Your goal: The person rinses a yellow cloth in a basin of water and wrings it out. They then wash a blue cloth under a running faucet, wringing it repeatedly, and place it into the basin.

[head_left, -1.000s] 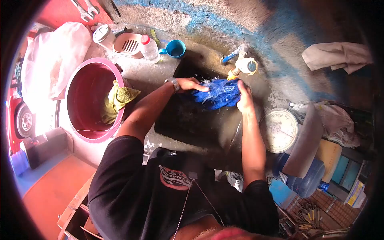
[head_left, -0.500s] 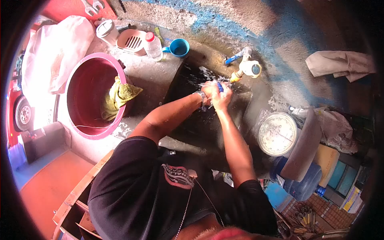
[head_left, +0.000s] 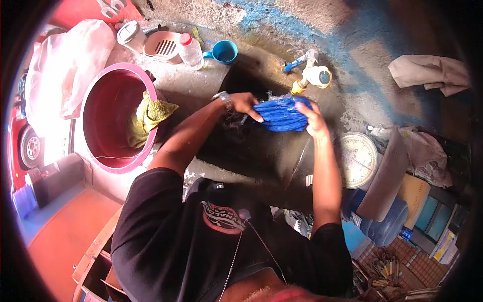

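Note:
A wet blue cloth (head_left: 279,116) is spread between my two hands, under the running tap (head_left: 313,76) and over the dark concrete sink (head_left: 234,151). My left hand (head_left: 245,104), with a watch at the wrist, pinches the cloth's left end between thumb and fingers. At the opposite end, my right hand (head_left: 315,120) grips the cloth with the thumb on top. Water splashes around the cloth's upper edge, close to the spout.
On the left ledge stands a pink basin (head_left: 89,143) with a yellow-green towel (head_left: 155,115) over its rim. Behind it are a soap dish (head_left: 162,48), a clear bottle (head_left: 190,53) and a blue mug (head_left: 224,52). A dial scale (head_left: 358,160) sits at right.
My hands were pressed together around the bunched blue cloth under the tap. They have moved apart, and the cloth is now opened out between them.

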A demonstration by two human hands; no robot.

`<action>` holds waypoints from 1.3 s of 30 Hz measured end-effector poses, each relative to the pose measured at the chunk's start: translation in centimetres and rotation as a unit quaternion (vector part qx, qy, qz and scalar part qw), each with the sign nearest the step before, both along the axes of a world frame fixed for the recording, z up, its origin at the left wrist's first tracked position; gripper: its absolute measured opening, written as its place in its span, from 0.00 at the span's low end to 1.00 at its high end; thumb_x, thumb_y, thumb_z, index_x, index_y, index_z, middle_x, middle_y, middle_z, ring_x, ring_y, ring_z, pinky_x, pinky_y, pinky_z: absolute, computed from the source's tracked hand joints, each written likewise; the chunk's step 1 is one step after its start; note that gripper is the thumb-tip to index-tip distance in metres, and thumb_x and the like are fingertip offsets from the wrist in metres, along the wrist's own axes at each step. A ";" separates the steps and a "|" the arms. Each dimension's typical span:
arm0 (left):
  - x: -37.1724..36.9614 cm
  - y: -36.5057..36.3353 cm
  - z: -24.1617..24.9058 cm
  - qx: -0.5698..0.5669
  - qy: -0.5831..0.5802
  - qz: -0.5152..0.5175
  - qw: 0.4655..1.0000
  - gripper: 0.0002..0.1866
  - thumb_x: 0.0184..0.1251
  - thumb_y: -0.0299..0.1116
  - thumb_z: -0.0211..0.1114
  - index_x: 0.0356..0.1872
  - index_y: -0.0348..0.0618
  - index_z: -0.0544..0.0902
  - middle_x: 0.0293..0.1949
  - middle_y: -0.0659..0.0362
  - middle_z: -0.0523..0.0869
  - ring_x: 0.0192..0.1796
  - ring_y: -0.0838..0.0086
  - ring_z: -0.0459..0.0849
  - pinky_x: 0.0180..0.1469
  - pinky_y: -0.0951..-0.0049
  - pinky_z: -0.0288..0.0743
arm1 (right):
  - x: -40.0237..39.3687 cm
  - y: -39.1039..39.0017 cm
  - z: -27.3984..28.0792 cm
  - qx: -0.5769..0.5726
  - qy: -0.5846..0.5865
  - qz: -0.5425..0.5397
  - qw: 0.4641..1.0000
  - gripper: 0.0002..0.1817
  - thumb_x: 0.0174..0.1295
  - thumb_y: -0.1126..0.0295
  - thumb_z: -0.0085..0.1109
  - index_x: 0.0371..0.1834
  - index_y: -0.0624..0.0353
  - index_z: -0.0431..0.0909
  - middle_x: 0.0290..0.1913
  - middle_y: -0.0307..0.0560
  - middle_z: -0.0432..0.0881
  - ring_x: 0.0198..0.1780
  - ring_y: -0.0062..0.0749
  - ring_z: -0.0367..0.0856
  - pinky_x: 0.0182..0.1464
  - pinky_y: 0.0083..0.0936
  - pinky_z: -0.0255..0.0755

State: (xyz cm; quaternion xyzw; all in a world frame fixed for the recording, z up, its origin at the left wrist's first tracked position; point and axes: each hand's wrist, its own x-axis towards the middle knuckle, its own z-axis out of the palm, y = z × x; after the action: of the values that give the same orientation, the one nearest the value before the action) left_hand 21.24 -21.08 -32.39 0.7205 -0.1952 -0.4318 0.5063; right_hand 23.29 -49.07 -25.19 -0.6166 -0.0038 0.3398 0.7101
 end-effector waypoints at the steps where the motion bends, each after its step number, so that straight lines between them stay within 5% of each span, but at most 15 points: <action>1: -1.0 -0.2 -3.2 -0.181 0.121 0.127 0.968 0.24 0.60 0.48 0.70 0.50 0.40 0.83 0.46 0.57 0.87 0.51 0.73 0.81 0.59 0.66 0.70 | 0.1 -0.6 0.7 0.065 0.035 -0.034 0.997 0.20 0.60 0.67 0.61 0.54 0.63 0.77 0.48 0.46 0.84 0.47 0.30 0.83 0.54 0.30 0.75; 4: -2.5 -3.9 -3.6 -0.459 0.400 0.387 0.692 0.22 0.70 0.49 0.57 0.54 0.43 0.79 0.48 0.56 0.85 0.53 0.67 0.82 0.61 0.62 0.70 | -0.8 0.8 -1.0 0.139 0.082 -0.133 0.978 0.21 0.57 0.68 0.62 0.54 0.64 0.76 0.47 0.47 0.84 0.47 0.32 0.83 0.54 0.33 0.76; 8: -0.3 -11.8 -6.8 -0.496 0.308 0.448 0.677 0.15 0.69 0.45 0.57 0.45 0.45 0.81 0.42 0.55 0.86 0.40 0.65 0.86 0.47 0.61 0.79 | -2.8 8.9 -5.3 -0.144 -0.237 -0.239 0.931 0.14 0.54 0.66 0.66 0.40 0.63 0.80 0.33 0.41 0.84 0.34 0.32 0.82 0.41 0.31 0.75; 9: -0.3 -11.4 -6.9 -0.642 0.414 0.307 0.568 0.12 0.68 0.39 0.57 0.45 0.45 0.82 0.42 0.56 0.86 0.40 0.67 0.85 0.46 0.64 0.79 | -2.8 8.7 -5.7 -0.200 -0.351 -0.219 0.888 0.13 0.54 0.66 0.66 0.38 0.63 0.80 0.31 0.40 0.83 0.32 0.30 0.81 0.39 0.30 0.74; 11: -1.0 -11.0 -4.2 -0.336 0.085 0.443 0.827 0.09 0.65 0.34 0.57 0.38 0.45 0.83 0.37 0.58 0.86 0.36 0.69 0.83 0.41 0.65 0.77 | -2.3 7.7 -4.7 -0.285 -0.382 -0.188 0.859 0.12 0.53 0.68 0.67 0.34 0.64 0.79 0.26 0.45 0.81 0.27 0.29 0.78 0.34 0.29 0.73; 12: -2.1 -10.4 0.8 -0.259 0.249 0.510 0.782 0.07 0.63 0.33 0.58 0.34 0.45 0.84 0.34 0.60 0.86 0.34 0.71 0.82 0.38 0.66 0.76 | -1.5 7.3 -4.9 -0.130 -0.336 -0.253 0.898 0.10 0.53 0.68 0.66 0.31 0.63 0.78 0.24 0.49 0.80 0.27 0.30 0.78 0.34 0.29 0.72; 15: -1.2 -10.6 -7.0 -0.198 0.044 0.453 0.868 0.08 0.61 0.34 0.58 0.31 0.44 0.84 0.32 0.59 0.85 0.35 0.76 0.82 0.39 0.67 0.77 | -2.0 7.7 -7.0 -0.273 -0.397 -0.242 0.843 0.11 0.55 0.67 0.65 0.34 0.63 0.80 0.28 0.51 0.82 0.28 0.32 0.79 0.34 0.33 0.72; 18: 0.1 -8.7 -5.4 -0.086 -0.069 0.389 0.915 0.17 0.66 0.41 0.59 0.44 0.37 0.81 0.43 0.52 0.85 0.45 0.72 0.82 0.49 0.68 0.75 | -3.3 9.3 -5.9 -0.323 -0.471 -0.188 0.799 0.13 0.58 0.64 0.63 0.37 0.64 0.80 0.29 0.51 0.82 0.31 0.36 0.79 0.38 0.36 0.72; 20: 0.4 -9.1 -3.4 -0.084 0.129 0.484 0.862 0.23 0.68 0.46 0.61 0.52 0.35 0.78 0.46 0.53 0.85 0.49 0.72 0.80 0.54 0.69 0.73 | -2.2 8.0 -7.2 -0.229 -0.331 -0.258 0.878 0.16 0.59 0.61 0.62 0.38 0.66 0.79 0.26 0.51 0.79 0.31 0.40 0.79 0.39 0.37 0.71; 22: -0.5 -7.9 -0.1 -0.050 0.070 0.418 0.904 0.35 0.70 0.52 0.59 0.65 0.32 0.66 0.51 0.51 0.82 0.53 0.73 0.78 0.54 0.68 0.71 | -0.2 3.1 -11.2 -0.379 -0.461 -0.151 0.788 0.18 0.60 0.61 0.60 0.45 0.65 0.79 0.37 0.58 0.83 0.40 0.46 0.82 0.47 0.39 0.72; 24: -0.1 -5.4 3.1 0.073 -0.080 0.243 0.964 0.26 0.69 0.49 0.60 0.56 0.36 0.73 0.44 0.48 0.85 0.46 0.64 0.83 0.48 0.61 0.75 | -0.5 0.6 -8.7 -0.426 -0.121 0.018 0.897 0.22 0.62 0.56 0.61 0.51 0.61 0.81 0.53 0.59 0.80 0.57 0.46 0.77 0.57 0.37 0.69; 28: -0.5 -4.0 7.3 0.100 -0.315 0.204 0.921 0.13 0.67 0.41 0.60 0.40 0.40 0.75 0.34 0.42 0.82 0.41 0.43 0.80 0.42 0.48 0.72 | 0.0 -1.8 -8.6 -0.551 -0.024 0.243 0.798 0.32 0.57 0.57 0.68 0.63 0.59 0.72 0.68 0.59 0.67 0.67 0.46 0.69 0.61 0.37 0.67; 32: -1.2 -5.4 6.0 -0.028 -0.289 0.165 0.943 0.10 0.70 0.37 0.60 0.42 0.41 0.77 0.35 0.50 0.84 0.38 0.55 0.82 0.42 0.58 0.75 | -3.6 2.8 -6.5 -0.224 -0.211 0.111 0.945 0.63 0.41 0.55 0.81 0.76 0.56 0.45 0.71 0.52 0.62 0.70 0.40 0.63 0.69 0.35 0.62; 36: -3.4 -4.1 7.2 -0.312 0.112 0.309 0.891 0.08 0.70 0.34 0.58 0.43 0.44 0.81 0.40 0.63 0.84 0.43 0.78 0.81 0.49 0.70 0.75 | -5.0 6.7 -12.0 -0.173 -0.180 -0.060 0.967 0.41 0.51 0.71 0.73 0.68 0.57 0.61 0.62 0.44 0.71 0.63 0.37 0.70 0.68 0.37 0.62; 39: -5.1 -2.1 1.4 -0.359 0.233 0.583 0.691 0.18 0.65 0.42 0.57 0.51 0.42 0.78 0.47 0.58 0.83 0.52 0.69 0.79 0.60 0.57 0.68 | -4.0 7.7 -11.0 -0.176 -0.093 -0.211 0.957 0.22 0.54 0.68 0.67 0.54 0.58 0.75 0.46 0.42 0.81 0.44 0.25 0.80 0.33 0.25 0.78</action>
State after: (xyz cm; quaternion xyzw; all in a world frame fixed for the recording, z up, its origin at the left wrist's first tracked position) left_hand 16.19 -23.17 -31.03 0.3288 0.2481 -0.1014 0.9055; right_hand 19.33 -41.38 -36.23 -0.7472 0.1203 0.1185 0.6428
